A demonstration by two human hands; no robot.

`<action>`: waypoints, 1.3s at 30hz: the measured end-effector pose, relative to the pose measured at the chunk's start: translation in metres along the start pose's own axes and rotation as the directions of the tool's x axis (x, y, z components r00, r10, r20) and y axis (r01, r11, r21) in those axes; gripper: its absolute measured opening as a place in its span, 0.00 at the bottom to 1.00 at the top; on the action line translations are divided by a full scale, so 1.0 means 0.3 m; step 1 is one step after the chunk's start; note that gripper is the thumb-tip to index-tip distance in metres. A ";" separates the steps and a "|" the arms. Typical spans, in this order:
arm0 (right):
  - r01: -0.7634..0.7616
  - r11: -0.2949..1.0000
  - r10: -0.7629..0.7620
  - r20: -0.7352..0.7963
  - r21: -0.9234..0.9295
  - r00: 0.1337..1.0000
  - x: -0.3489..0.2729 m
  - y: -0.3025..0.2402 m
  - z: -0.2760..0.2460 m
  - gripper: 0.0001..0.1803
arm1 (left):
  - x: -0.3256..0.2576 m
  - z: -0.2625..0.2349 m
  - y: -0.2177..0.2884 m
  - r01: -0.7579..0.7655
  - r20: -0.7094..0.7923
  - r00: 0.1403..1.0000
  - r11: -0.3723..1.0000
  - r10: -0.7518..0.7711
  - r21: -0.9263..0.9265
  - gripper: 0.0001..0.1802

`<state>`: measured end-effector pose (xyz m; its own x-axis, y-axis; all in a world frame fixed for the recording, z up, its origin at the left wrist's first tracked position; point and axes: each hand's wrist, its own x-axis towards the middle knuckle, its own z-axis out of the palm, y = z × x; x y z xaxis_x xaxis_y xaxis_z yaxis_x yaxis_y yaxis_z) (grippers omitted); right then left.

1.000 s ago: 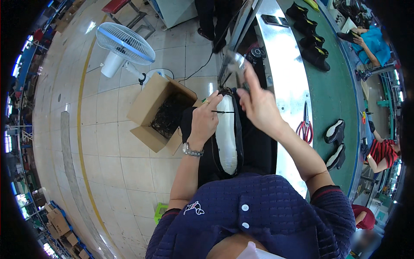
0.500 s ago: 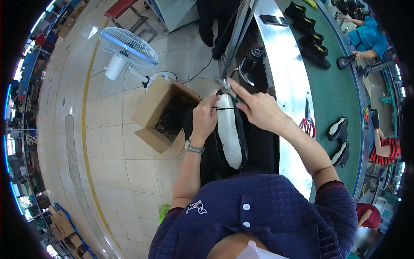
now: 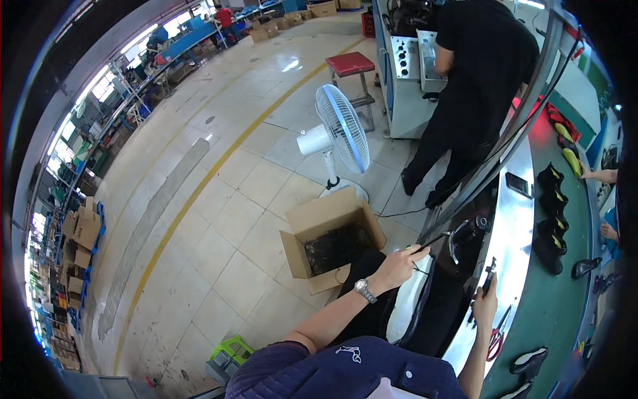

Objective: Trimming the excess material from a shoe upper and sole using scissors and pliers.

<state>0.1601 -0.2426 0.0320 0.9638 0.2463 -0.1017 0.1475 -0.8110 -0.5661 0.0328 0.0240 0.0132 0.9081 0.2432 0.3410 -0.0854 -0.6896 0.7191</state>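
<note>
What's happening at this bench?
A person has a shoe across their lap, its white underside up. The left hand is at its far end, pinching what looks like a thin dark strip. The right hand grips a tool over the metal bench, clear of the shoe. Scissors lie on the bench; an open box of dark scraps stands on the floor.

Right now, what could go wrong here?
The pale-soled shoe lies on the lap with only the left hand near its far end; it might slide or twist.
The right hand, holding a hand tool close to the red-handled scissors, could knock them.
The dark cable by the standing person's feet might be a trip hazard.
</note>
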 end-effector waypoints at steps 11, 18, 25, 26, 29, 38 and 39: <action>0.068 0.988 -0.112 -0.338 -0.141 0.934 -0.026 0.582 0.111 0.28 | 0.021 -0.010 -0.022 -0.073 0.117 0.992 0.969 0.047 0.236 0.31; -0.398 0.895 0.240 -0.533 -0.202 0.812 -0.362 0.794 0.022 0.24 | 0.031 0.002 -0.031 -0.085 0.090 0.994 0.962 0.063 0.258 0.32; -0.333 0.912 0.240 -0.346 -0.241 0.907 -0.259 0.700 -0.041 0.26 | 0.017 0.018 -0.054 -0.101 -0.021 0.994 0.981 0.105 0.163 0.32; -0.372 0.907 0.323 -0.242 -0.196 0.915 -0.247 0.718 -0.063 0.26 | 0.011 0.019 -0.047 -0.090 -0.035 0.995 0.984 0.096 0.152 0.32; -0.391 0.918 0.397 -0.143 0.063 0.907 -0.248 0.817 -0.053 0.21 | -0.006 0.015 -0.034 -0.083 -0.048 0.995 0.991 0.089 0.106 0.32; -0.604 0.285 -0.037 0.638 0.744 0.769 -0.337 -0.016 -0.092 0.39 | 0.035 -0.023 0.012 0.251 -0.038 0.966 0.961 -0.256 -0.113 0.24; -0.670 0.286 -0.063 0.711 0.685 0.700 -0.351 -0.090 -0.093 0.40 | 0.031 -0.037 0.020 0.256 -0.068 0.961 0.954 -0.269 -0.155 0.26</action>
<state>0.0607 -0.2614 0.0809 0.5081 0.6005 -0.6174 -0.7556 -0.0333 -0.6542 0.0361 0.0296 0.0273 0.8673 0.4659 0.1753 0.0878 -0.4898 0.8674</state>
